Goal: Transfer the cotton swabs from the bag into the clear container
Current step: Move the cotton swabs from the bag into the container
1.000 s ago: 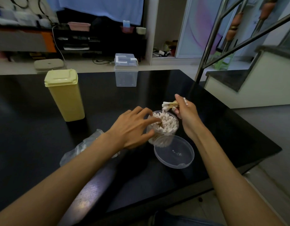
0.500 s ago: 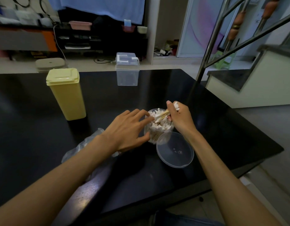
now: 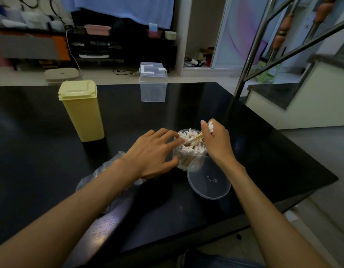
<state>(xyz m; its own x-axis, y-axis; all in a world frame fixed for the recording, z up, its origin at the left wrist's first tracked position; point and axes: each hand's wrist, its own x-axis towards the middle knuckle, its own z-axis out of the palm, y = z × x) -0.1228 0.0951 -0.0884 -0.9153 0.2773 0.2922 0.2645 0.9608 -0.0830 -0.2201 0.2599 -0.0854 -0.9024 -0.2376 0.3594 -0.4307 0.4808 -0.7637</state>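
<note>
Right hand (image 3: 217, 144) pinches swab bundle (image 3: 198, 139) over 1 container (image 3: 183, 163).

I have the table (image 3: 51, 171) filling the view. The round container (image 3: 188, 151) stands near centre, packed with cotton swabs (image 3: 190, 147). Its lid (image 3: 208, 178) lies on the table at its 5 o'clock, touching it. My left hand (image 3: 153, 153) is at the container's 9 o'clock, fingertips on the rim; my right hand (image 3: 215, 142) at its 3 o'clock, pinching a small bundle of swabs (image 3: 198, 137) over the opening. The bag (image 3: 93, 175) lies at 8 o'clock, partly under my left forearm. A tall lidded bin (image 3: 82, 111) stands at 10 o'clock, a lidded box (image 3: 153, 85) at 12 by the far edge.
</note>
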